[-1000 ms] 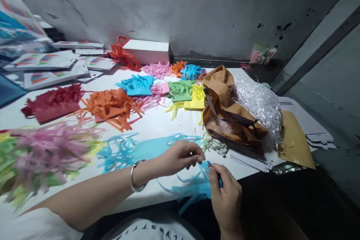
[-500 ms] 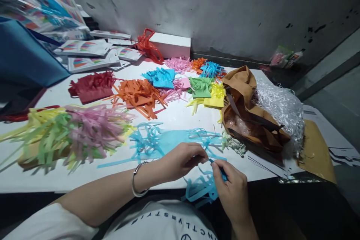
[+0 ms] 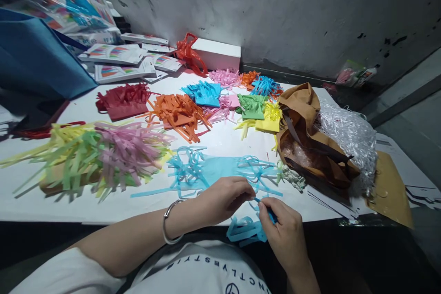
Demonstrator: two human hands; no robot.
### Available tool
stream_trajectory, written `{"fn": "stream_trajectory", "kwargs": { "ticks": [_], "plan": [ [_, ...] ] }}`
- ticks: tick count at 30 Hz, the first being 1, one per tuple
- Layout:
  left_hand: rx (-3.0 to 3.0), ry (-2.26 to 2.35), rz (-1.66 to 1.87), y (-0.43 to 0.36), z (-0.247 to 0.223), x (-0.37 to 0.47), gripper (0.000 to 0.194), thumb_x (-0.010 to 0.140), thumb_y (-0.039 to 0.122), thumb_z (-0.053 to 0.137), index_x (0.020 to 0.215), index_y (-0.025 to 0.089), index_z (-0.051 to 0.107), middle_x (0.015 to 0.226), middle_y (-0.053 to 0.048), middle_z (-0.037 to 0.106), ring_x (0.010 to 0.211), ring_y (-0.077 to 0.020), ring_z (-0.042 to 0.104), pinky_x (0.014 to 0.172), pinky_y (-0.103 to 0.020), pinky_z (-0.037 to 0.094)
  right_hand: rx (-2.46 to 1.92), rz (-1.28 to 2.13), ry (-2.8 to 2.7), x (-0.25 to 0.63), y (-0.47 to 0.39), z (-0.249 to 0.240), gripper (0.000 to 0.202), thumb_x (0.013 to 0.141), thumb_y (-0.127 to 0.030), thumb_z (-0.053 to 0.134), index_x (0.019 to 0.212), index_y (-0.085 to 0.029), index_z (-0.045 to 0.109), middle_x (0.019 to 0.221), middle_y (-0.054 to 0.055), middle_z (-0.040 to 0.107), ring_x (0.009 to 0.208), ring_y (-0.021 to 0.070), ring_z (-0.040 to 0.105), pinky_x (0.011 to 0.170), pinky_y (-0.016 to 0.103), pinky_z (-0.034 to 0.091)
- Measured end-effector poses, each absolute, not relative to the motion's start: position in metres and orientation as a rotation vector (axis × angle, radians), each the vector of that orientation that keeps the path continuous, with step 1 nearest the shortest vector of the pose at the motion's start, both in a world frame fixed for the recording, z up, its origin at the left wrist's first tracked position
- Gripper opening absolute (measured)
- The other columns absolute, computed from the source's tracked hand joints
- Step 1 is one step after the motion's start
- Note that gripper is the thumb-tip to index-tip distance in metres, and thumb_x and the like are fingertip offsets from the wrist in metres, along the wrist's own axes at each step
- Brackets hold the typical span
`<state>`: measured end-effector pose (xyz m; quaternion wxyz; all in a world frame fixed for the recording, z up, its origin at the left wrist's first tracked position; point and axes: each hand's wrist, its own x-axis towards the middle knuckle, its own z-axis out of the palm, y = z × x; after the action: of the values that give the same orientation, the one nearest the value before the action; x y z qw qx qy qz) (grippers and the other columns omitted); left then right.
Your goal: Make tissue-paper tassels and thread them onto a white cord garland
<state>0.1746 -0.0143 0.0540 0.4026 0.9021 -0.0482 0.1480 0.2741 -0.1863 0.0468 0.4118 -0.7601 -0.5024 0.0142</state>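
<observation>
Left hand (image 3: pixel 230 196) bent, fingertips nearly together at the thin end of a blue twist (image 3: pixel 272 215); I cannot tell whether they grip it. My right hand (image 3: pixel 284 225) pinches that twist firmly between thumb and curled fingers, just nearer me than the pale blue sheet (image 3: pixel 220 168). Left of the sheet, the pink, green and yellow fringe bundle (image 3: pixel 127 151) looks finished, I judge. The sheet itself lies flat on the bench (image 3: pixel 20 202), both ends already cut into strips, its middle whole and untwisted. Beyond it, the dark red (image 3: pixel 126 105), orange (image 3: pixel 179 112) and green (image 3: pixel 253 106) packets are fringed but folded, so probably waiting. The piece in my grasp seems partly done: tightly rolled, its loose strips (image 3: pixel 244 230) hanging nearer me than the sheet. Against one second ago, my hands keep nearly the same pose, but those strips gather closer under the right one.
</observation>
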Motion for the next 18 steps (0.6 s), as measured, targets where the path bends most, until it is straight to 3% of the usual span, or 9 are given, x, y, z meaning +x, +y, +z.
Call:
{"fn": "stream_trajectory", "kwargs": {
  "ticks": [10, 18],
  "plan": [
    [2.377, -0.091, 0.297, -0.015, 0.055, 0.163, 0.016, 0.088, 0.010, 0.048, 0.094, 0.015, 0.062, 0.086, -0.007, 0.067, 0.076, -0.0163, 0.061, 0.066, -0.023, 0.045, -1.884, 0.122, -1.360, 0.270, -0.185, 0.049, 0.018, 0.096, -0.021, 0.047, 0.083, -0.020, 0.060, 0.070, -0.001, 0.061, 0.063, 0.0122, 0.057, 0.060, 0.022, 0.042],
    [2.322, -0.128, 0.202, -0.016, 0.057, 0.162, 0.017, 0.091, 0.012, 0.045, 0.094, 0.016, 0.062, 0.086, -0.007, 0.067, 0.074, -0.0152, 0.060, 0.064, -0.022, 0.043, -1.854, 0.093, -1.476, 0.269, -0.186, 0.046, 0.020, 0.098, -0.019, 0.044, 0.086, -0.019, 0.060, 0.071, 0.000, 0.060, 0.063, 0.0127, 0.057, 0.059, 0.024, 0.041]
  ]
}}
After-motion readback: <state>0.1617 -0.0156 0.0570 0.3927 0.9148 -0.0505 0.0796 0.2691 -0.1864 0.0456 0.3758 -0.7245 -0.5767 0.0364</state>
